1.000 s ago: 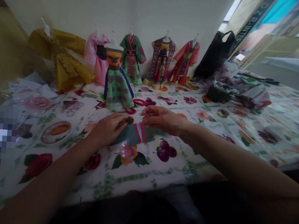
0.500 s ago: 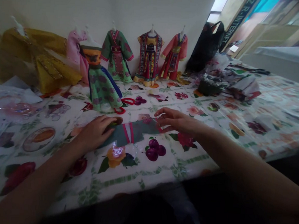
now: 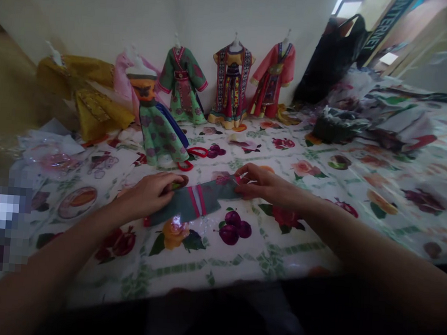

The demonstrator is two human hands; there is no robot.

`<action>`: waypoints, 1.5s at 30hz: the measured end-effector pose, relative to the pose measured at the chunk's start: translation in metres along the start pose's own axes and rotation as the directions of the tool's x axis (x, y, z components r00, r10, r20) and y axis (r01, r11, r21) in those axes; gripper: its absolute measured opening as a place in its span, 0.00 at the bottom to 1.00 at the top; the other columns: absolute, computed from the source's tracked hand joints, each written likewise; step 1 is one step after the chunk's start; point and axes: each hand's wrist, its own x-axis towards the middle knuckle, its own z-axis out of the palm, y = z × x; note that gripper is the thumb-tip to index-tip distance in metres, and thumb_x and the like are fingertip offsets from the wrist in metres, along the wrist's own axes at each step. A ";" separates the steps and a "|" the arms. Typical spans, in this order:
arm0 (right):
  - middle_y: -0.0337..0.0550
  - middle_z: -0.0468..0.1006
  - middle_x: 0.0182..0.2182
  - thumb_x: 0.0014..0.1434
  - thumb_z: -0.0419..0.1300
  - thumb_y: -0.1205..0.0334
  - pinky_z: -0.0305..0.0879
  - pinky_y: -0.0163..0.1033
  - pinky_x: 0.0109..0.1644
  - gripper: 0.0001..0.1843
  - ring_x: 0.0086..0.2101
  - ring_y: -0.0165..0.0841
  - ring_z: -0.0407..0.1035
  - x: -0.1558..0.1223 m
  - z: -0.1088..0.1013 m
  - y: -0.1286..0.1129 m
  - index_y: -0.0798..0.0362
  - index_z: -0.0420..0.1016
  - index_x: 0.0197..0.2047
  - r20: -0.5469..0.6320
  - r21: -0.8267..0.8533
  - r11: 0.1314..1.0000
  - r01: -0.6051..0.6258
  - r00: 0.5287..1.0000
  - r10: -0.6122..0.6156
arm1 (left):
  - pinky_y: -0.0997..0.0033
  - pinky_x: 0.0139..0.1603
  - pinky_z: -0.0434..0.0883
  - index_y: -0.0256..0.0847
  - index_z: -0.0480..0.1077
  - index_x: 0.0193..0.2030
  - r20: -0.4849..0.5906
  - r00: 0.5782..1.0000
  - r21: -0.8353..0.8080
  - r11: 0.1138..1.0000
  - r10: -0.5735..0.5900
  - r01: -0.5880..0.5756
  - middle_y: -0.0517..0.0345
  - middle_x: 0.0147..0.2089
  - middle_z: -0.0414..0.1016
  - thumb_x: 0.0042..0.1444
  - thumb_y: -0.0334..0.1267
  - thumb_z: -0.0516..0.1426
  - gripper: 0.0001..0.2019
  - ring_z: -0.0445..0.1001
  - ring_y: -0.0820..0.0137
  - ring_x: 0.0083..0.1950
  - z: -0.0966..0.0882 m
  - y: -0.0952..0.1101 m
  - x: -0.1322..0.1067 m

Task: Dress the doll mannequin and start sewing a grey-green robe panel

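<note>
A small green doll robe (image 3: 216, 196) with pink-edged bands down its middle lies spread flat on the tabletop. My left hand (image 3: 155, 193) is closed at its left end, fingers pressed onto the cloth. Its fingertips are partly hidden. My right hand (image 3: 262, 184) pinches the tip of the right sleeve between thumb and fingers. Just beyond the robe stands a doll dress (image 3: 162, 137) with an orange top and a green flowered skirt. Red handle loops, likely of scissors (image 3: 197, 152), stick out beside its hem.
Along the wall stand a green doll robe (image 3: 181, 88), a patterned one (image 3: 232, 86), a red one (image 3: 273, 84) and a yellow one (image 3: 97, 107). A black bag (image 3: 332, 63) and cloth scraps (image 3: 402, 129) are at right. Clear plastic wrapping (image 3: 52, 155) lies left on the flowered tablecloth (image 3: 209, 261).
My right hand has come down onto the right sleeve end and closed on it. My left hand stays at the left end. The view has shifted slightly.
</note>
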 end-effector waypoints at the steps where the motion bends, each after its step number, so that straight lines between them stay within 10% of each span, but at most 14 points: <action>1: 0.47 0.76 0.45 0.61 0.62 0.53 0.72 0.45 0.43 0.19 0.41 0.39 0.74 0.002 0.000 0.000 0.47 0.66 0.53 0.005 -0.024 1.000 0.016 1.000 -0.015 | 0.65 0.47 0.73 0.47 0.71 0.57 0.039 0.998 -0.033 0.999 -0.041 0.042 0.50 0.59 0.75 0.58 0.34 0.51 0.21 0.78 0.61 0.49 -0.003 0.003 0.000; 13: 0.49 0.76 0.43 0.64 0.57 0.55 0.67 0.40 0.36 0.15 0.39 0.37 0.71 0.036 0.003 -0.013 0.51 0.63 0.51 -0.065 -0.248 0.961 0.119 0.988 -0.140 | 0.67 0.40 0.71 0.45 0.67 0.57 0.342 0.870 -0.392 0.788 -0.355 0.475 0.50 0.55 0.71 0.55 0.45 0.60 0.23 0.75 0.62 0.46 0.000 0.036 -0.024; 23: 0.43 0.74 0.37 0.61 0.59 0.63 0.64 0.39 0.35 0.14 0.35 0.35 0.68 0.092 -0.013 -0.011 0.50 0.63 0.49 -0.060 -0.246 0.903 0.353 0.924 -0.378 | 0.70 0.37 0.69 0.42 0.63 0.45 0.278 0.863 -0.796 0.401 -0.422 0.453 0.59 0.40 0.69 0.49 0.40 0.64 0.19 0.72 0.70 0.38 0.050 0.074 -0.017; 27: 0.42 0.74 0.36 0.57 0.60 0.69 0.62 0.40 0.37 0.17 0.36 0.35 0.68 0.098 -0.020 -0.015 0.50 0.63 0.49 -0.102 -0.347 0.876 0.335 0.915 -0.391 | 0.69 0.36 0.71 0.42 0.63 0.45 0.307 0.860 -0.691 0.527 -0.408 0.496 0.59 0.38 0.70 0.52 0.42 0.63 0.18 0.74 0.68 0.37 0.049 0.077 -0.016; 33: 0.39 0.72 0.35 0.62 0.60 0.61 0.65 0.39 0.37 0.15 0.34 0.33 0.69 0.048 -0.005 -0.032 0.48 0.64 0.51 0.152 0.102 0.971 0.214 0.962 -0.228 | 0.69 0.36 0.68 0.44 0.70 0.44 0.157 0.949 -0.287 0.907 -0.274 0.310 0.58 0.38 0.75 0.62 0.48 0.56 0.11 0.75 0.67 0.37 0.005 0.071 -0.019; 36: 0.40 0.73 0.37 0.63 0.60 0.58 0.65 0.38 0.36 0.16 0.34 0.33 0.68 0.029 0.007 -0.034 0.47 0.65 0.53 0.211 0.112 0.975 0.190 0.954 -0.210 | 0.69 0.35 0.69 0.45 0.71 0.47 0.026 0.959 -0.302 0.912 -0.283 0.278 0.57 0.40 0.76 0.61 0.50 0.56 0.14 0.75 0.66 0.37 -0.005 0.063 -0.004; 45: 0.38 0.70 0.35 0.64 0.58 0.61 0.63 0.35 0.35 0.16 0.33 0.30 0.65 0.035 0.020 -0.019 0.46 0.63 0.55 0.209 0.106 0.968 0.228 0.946 -0.246 | 0.66 0.36 0.71 0.41 0.72 0.41 0.106 0.974 -0.453 0.863 -0.198 0.224 0.56 0.37 0.74 0.59 0.46 0.57 0.11 0.75 0.66 0.37 0.003 0.053 0.049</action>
